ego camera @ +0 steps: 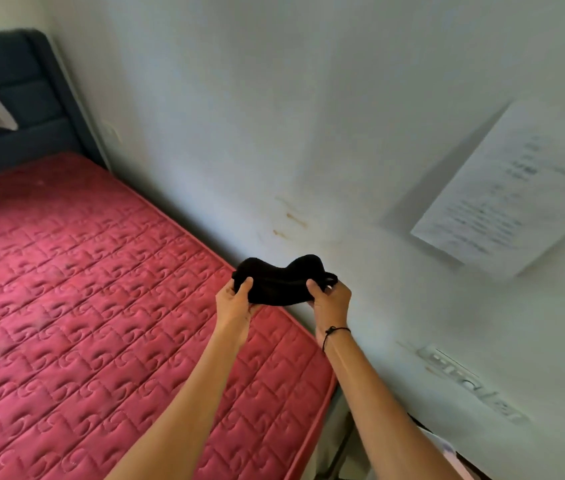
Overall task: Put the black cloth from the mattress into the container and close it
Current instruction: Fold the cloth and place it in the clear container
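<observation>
at the centre of the frame the left hand (236,299) and right hand (329,299) pinch the black cloth (281,282) above the mattress (83,289) edge, so carrying it to the unseen container looks next.

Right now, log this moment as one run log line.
stage: cloth picked up | black cloth: held by left hand and right hand above red mattress | container: not in view

Black cloth (283,284): held by both ends, left hand (236,303) and right hand (331,301), above red quilted mattress (101,289) edge, beside white wall (274,116).
</observation>
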